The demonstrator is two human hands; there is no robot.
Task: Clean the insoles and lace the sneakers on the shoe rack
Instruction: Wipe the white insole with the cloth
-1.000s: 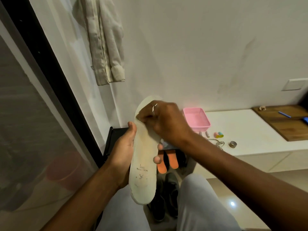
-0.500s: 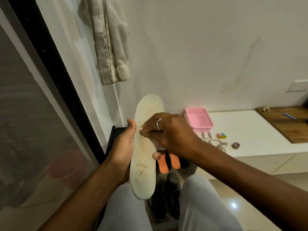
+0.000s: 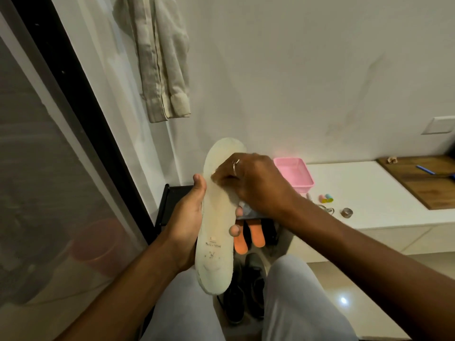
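While the left hand [image 3: 185, 219] clamps the insole [image 3: 216, 242] and the right hand [image 3: 253, 184] presses it with curled fingers — hold unclear — they partly hide black sneakers [image 3: 234, 303]; a pink tray [image 3: 304, 188] sits nearby.

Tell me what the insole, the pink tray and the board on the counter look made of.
The insole: probably foam, matte off-white face, stained, with printed marks. The pink tray: likely plastic, smooth, even colour, moulded rim. The board: looks like wood, brown streaked grain, dull sheen.
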